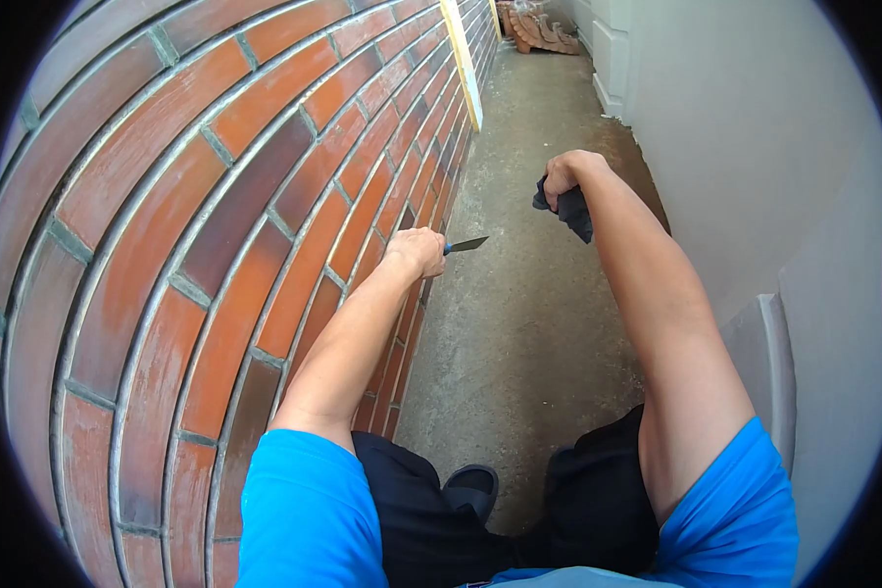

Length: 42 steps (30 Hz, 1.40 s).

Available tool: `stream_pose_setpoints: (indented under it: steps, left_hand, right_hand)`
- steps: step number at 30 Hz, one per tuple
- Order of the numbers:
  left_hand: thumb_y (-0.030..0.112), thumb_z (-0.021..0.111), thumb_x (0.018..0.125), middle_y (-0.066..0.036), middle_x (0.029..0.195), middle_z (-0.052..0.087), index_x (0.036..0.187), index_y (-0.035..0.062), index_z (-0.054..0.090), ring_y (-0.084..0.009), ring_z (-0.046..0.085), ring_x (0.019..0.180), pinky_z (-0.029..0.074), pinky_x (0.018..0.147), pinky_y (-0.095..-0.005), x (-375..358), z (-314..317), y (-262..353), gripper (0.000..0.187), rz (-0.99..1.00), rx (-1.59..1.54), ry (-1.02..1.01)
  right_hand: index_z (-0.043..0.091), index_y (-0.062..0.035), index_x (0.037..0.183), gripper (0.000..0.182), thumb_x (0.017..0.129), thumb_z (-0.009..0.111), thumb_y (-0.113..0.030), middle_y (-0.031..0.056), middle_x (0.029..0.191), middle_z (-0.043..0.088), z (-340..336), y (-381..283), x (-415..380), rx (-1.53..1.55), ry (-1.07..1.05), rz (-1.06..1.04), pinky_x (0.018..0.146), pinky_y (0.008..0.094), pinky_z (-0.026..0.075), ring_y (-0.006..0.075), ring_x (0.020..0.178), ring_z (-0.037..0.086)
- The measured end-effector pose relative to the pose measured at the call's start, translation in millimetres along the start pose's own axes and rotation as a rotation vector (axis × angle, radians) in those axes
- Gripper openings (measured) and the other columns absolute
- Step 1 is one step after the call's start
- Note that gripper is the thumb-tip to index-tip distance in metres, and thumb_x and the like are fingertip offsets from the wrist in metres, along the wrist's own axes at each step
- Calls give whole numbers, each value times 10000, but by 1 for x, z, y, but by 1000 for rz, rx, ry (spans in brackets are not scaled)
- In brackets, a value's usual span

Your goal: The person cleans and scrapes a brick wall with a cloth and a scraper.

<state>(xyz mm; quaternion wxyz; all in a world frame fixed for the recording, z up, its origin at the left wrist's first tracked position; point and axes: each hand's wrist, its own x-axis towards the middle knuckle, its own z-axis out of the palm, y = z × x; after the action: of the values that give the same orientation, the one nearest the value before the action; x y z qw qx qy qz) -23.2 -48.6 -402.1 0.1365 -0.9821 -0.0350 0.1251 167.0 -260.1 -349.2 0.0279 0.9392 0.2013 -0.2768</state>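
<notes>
My left hand is closed around the blue handle of a small knife-like tool. Its dark, pointed blade sticks out to the right, over the concrete floor. Close behind that hand is the brick wall, with red and brown bricks and grey joints. On the other side, my right hand is closed on a crumpled black cloth, which hangs below the fingers. The two hands are apart, and neither the blade nor the cloth touches the other.
A narrow concrete path runs ahead between the brick wall and a pale grey wall. A light wooden strip leans along the bricks. Reddish-brown carved pieces lie at the far end. A dark sandal is below me.
</notes>
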Motion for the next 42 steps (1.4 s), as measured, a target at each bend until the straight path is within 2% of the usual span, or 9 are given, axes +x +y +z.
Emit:
stream_pose_setpoints:
  steps: [5, 11, 23, 26, 30, 35, 39, 40, 42]
  left_hand:
    - [286, 562, 866, -179, 982, 697, 1009, 54, 669, -336, 673, 965, 533, 851, -440, 6, 8, -7, 292, 36, -24, 0]
    - [181, 551, 833, -132, 1039, 713, 997, 67, 726, -272, 678, 1013, 529, 888, -385, 3, 5, -4, 266, -13, -1, 0]
    - [169, 554, 825, -147, 1043, 707, 990, 54, 725, -286, 673, 1018, 525, 897, -390, 1, 9, -8, 264, -23, -43, 13]
    - [207, 544, 859, -155, 1036, 704, 1072, 51, 694, -314, 663, 1033, 519, 913, -390, 9, 13, -12, 304, -41, -66, 5]
    - [282, 514, 907, -217, 998, 687, 1101, -23, 617, -358, 666, 979, 521, 867, -424, 18, 17, -13, 376, -136, -416, 259]
    - [329, 469, 916, -279, 890, 661, 982, -88, 576, -378, 680, 825, 525, 760, -472, 22, 1, -11, 435, -272, -919, 268]
    - [304, 494, 888, -189, 655, 629, 777, -50, 568, -306, 658, 581, 518, 543, -415, 37, 25, -12, 379, -207, -655, 3]
    - [299, 507, 876, -194, 643, 632, 715, -55, 575, -293, 664, 586, 521, 547, -410, 29, 22, -4, 395, -214, -602, -64]
    - [269, 511, 855, -203, 710, 657, 783, -59, 618, -303, 671, 624, 530, 587, -418, 25, 24, 7, 353, -197, -527, -150]
  right_hand:
    - [726, -121, 1038, 346, 710, 729, -229, 117, 1060, 712, 0, 1, 1, -3, 5, 9, 801, 387, 549, 279, 919, 697]
    - [689, -134, 1148, 461, 707, 759, -247, 112, 1160, 682, 0, 3, -6, -16, 24, -22, 843, 411, 545, 296, 993, 681]
    - [594, -131, 1278, 591, 709, 749, -176, 108, 1219, 650, 4, 8, 0, -46, 108, -111, 870, 428, 538, 306, 1058, 650]
    - [579, -121, 1285, 596, 715, 746, -168, 113, 1210, 647, 1, 5, -10, -4, 52, -90, 825, 426, 554, 306, 1016, 660]
    - [570, -95, 1277, 582, 738, 767, -192, 128, 1146, 657, 1, 1, -14, 88, 76, -66, 743, 406, 577, 284, 915, 681]
    - [637, -45, 1137, 447, 832, 726, -359, 94, 936, 679, 3, -4, 17, 604, 251, -305, 684, 356, 535, 216, 774, 651]
    - [630, -30, 1099, 421, 871, 692, -379, 69, 904, 659, -7, -40, 13, 1068, 391, -457, 683, 342, 528, 166, 772, 645]
    - [631, -28, 1084, 409, 879, 684, -377, 63, 899, 653, -11, -49, 17, 1191, 411, -496, 687, 341, 527, 155, 775, 644]
    - [612, 0, 1052, 368, 883, 674, -321, 93, 907, 659, -15, -76, 24, 1453, 428, -604, 701, 366, 539, 182, 790, 663]
